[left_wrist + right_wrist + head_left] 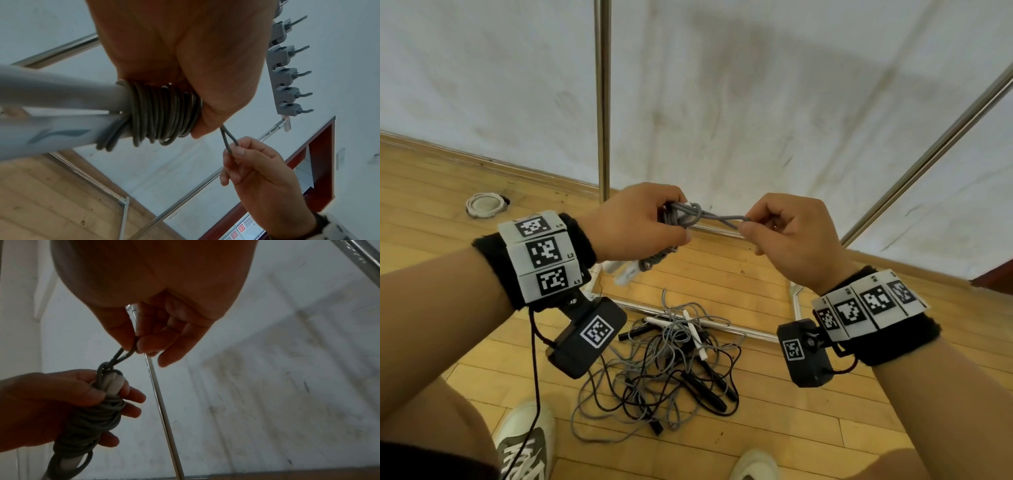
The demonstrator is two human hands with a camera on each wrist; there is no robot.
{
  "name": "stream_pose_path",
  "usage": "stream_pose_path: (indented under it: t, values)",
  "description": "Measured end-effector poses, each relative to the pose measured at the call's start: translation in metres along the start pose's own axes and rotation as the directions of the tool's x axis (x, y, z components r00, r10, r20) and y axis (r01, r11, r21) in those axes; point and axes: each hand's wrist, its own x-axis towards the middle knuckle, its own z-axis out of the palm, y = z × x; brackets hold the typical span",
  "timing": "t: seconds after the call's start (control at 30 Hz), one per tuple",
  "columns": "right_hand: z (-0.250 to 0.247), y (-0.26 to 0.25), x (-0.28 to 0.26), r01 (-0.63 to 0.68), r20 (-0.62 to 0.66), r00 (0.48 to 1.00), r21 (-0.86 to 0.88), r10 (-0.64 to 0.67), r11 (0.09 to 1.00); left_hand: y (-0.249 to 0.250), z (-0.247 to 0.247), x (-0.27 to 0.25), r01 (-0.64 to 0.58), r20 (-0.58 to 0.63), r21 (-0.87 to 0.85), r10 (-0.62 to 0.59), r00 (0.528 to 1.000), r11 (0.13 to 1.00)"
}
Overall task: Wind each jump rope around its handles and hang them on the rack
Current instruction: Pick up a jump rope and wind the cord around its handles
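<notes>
My left hand point(640, 226) grips a pair of white handles point(51, 100) bound side by side by many turns of grey rope point(162, 113). A short doubled loop of that grey rope point(717, 219) runs from a knot at the handle tops to my right hand point(787, 233), which pinches its end between thumb and forefinger. In the right wrist view the loop point(121, 356) is taut between the pinching fingers point(144, 344) and the bundle point(98, 415). Both hands are chest-high in front of the metal rack point(602, 102).
A tangled pile of grey and black jump ropes point(671, 363) with white and black handles lies on the wooden floor by the rack's base frame point(722, 329). A row of grey hooks point(287, 73) hangs on the rack. My shoes point(527, 438) are below.
</notes>
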Motion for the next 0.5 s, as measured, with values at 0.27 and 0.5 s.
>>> stream_pose_path:
  t: [0.27,0.5]
  values:
    - [-0.007,0.009,-0.002,-0.085,0.064,0.995,0.089,0.08,0.992,0.002,0.004,0.003,-0.093,0.111,0.115,0.08,0.991,0.989]
    - [-0.012,0.009,-0.004,-0.108,0.067,0.993,0.105,0.101,0.989,-0.005,0.009,0.011,-0.105,0.031,0.151,0.101,0.994,0.983]
